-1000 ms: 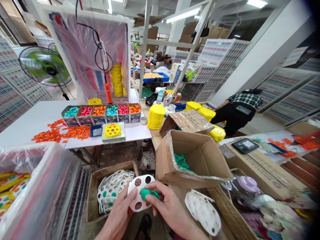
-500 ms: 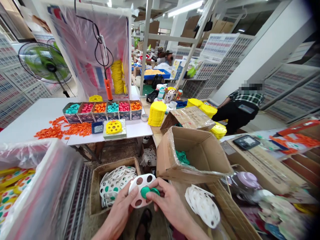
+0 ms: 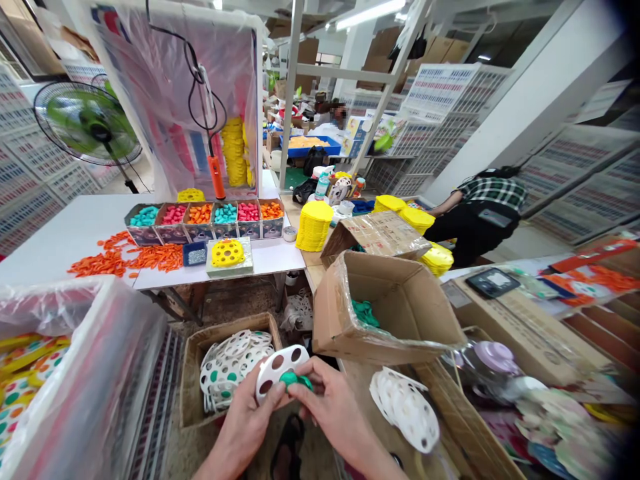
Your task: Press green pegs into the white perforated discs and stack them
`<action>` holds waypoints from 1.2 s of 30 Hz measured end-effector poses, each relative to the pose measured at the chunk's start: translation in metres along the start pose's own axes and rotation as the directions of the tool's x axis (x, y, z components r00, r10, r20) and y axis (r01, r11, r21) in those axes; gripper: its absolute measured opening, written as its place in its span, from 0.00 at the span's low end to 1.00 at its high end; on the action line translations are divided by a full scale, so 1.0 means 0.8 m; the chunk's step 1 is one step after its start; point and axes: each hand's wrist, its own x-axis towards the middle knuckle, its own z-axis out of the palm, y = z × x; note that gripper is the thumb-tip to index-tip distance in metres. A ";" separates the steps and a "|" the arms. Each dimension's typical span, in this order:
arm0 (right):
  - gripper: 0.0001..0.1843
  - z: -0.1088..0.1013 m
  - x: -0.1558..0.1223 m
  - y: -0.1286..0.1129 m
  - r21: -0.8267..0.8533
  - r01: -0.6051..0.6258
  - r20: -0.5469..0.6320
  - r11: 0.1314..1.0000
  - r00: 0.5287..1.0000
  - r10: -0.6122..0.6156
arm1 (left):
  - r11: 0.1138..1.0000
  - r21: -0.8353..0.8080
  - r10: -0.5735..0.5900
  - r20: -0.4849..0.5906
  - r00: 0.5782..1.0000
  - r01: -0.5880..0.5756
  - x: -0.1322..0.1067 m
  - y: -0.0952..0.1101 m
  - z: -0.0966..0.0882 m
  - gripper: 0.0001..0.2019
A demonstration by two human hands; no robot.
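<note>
My left hand (image 3: pixel 246 420) grips a white round plastic disc with several holes (image 3: pixel 278 367) by its lower edge, low in the middle of the view. My right hand (image 3: pixel 334 412) pinches a small green plastic piece (image 3: pixel 295 380) against the disc's right side. Just below and left of the disc stands an open cardboard box (image 3: pixel 193 387) with more white discs, some with green pieces in them. To the right, a larger plastic-lined cardboard box (image 3: pixel 400 313) holds loose green pieces (image 3: pixel 364 312). A stack of white holed discs (image 3: pixel 406 415) lies right of my right hand.
A white table (image 3: pixel 75 230) ahead carries a row of trays with coloured pieces (image 3: pixel 203 219), scattered orange pieces (image 3: pixel 125 259) and a yellow disc on a jig (image 3: pixel 227 255). Yellow disc stacks (image 3: pixel 313 230) stand beyond. A person in a plaid shirt (image 3: pixel 475 213) bends at right. A fan (image 3: pixel 85 127) stands at left.
The white disc has tilted and moved up slightly in my left hand. My right hand's fingers have pressed the green piece lower onto the disc's edge. The person at right has bent further down.
</note>
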 end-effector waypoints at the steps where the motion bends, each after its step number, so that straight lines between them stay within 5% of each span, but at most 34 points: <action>1: 0.14 0.000 0.000 0.001 0.041 -0.002 0.037 0.999 0.999 0.001 | 1.000 0.024 0.014 -0.023 1.000 -0.013 0.000 -0.001 0.000 0.24; 3: 0.16 0.000 -0.001 0.002 0.077 0.006 0.060 0.997 0.998 -0.011 | 0.999 0.036 0.028 -0.050 0.998 -0.026 -0.001 -0.003 0.000 0.24; 9: 0.16 0.004 -0.001 0.006 -0.132 0.076 -0.136 0.988 0.986 -0.094 | 1.000 -0.015 0.024 -0.109 0.994 -0.025 -0.005 -0.006 0.004 0.26; 13: 0.12 0.008 0.001 0.003 -0.311 0.188 -0.277 0.932 0.920 -0.278 | 0.999 0.042 0.040 -0.145 0.989 -0.035 -0.003 -0.011 0.001 0.27; 16: 0.11 0.011 0.003 0.003 -0.032 0.119 -0.267 0.992 0.956 -0.124 | 0.998 0.056 0.032 -0.135 0.990 -0.025 0.001 -0.017 -0.005 0.28; 18: 0.11 0.012 0.004 0.002 0.260 0.022 -0.174 0.965 0.984 0.024 | 1.000 0.029 0.002 -0.131 0.991 0.002 0.002 -0.019 -0.008 0.29; 20: 0.11 0.012 0.004 -0.002 0.365 -0.031 -0.123 0.931 0.989 0.081 | 1.000 -0.002 -0.022 -0.124 0.992 0.022 0.002 -0.017 -0.009 0.29; 26: 0.08 0.012 0.004 -0.006 -0.094 0.107 -0.169 0.990 0.978 -0.121 | 0.999 -0.039 -0.024 -0.117 0.993 0.020 -0.002 -0.015 -0.007 0.29; 36: 0.09 0.022 0.004 -0.011 -0.178 0.019 -0.192 0.984 0.980 -0.054 | 0.994 -0.107 -0.035 -0.046 0.998 0.030 -0.003 -0.036 -0.018 0.27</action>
